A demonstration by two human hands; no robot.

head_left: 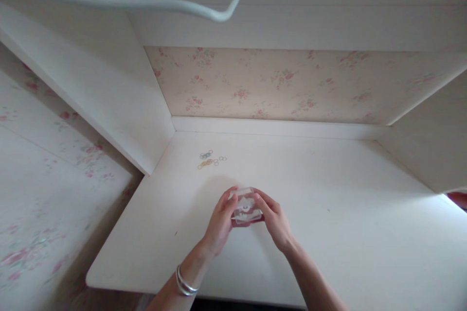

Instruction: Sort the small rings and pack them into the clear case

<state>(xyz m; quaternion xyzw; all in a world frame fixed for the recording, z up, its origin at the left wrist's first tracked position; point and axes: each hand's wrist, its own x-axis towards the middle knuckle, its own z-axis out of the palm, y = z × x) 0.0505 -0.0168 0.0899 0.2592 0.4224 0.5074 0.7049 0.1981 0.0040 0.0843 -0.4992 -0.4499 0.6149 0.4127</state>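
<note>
A clear plastic box [246,208] is held between my two hands above the white desk. My left hand [221,218] grips its left side, thumb on top and fingers curled beneath. On the opposite side, my right hand [274,217] has its thumb on the upper face and its fingers wrapped behind. Something whitish shows through the clear walls, too small to make out. Beyond my hands, to the left, several small rings [206,162] lie in a loose cluster on the desk, some gold-toned and others silvery or dark.
The white desk [346,243] has a rounded front-left corner and a low back ledge. White side panels [91,73] enclose it, with floral wallpaper [277,82] behind. Overhead, a thick white cable [146,5] hangs across the upper left below a shelf.
</note>
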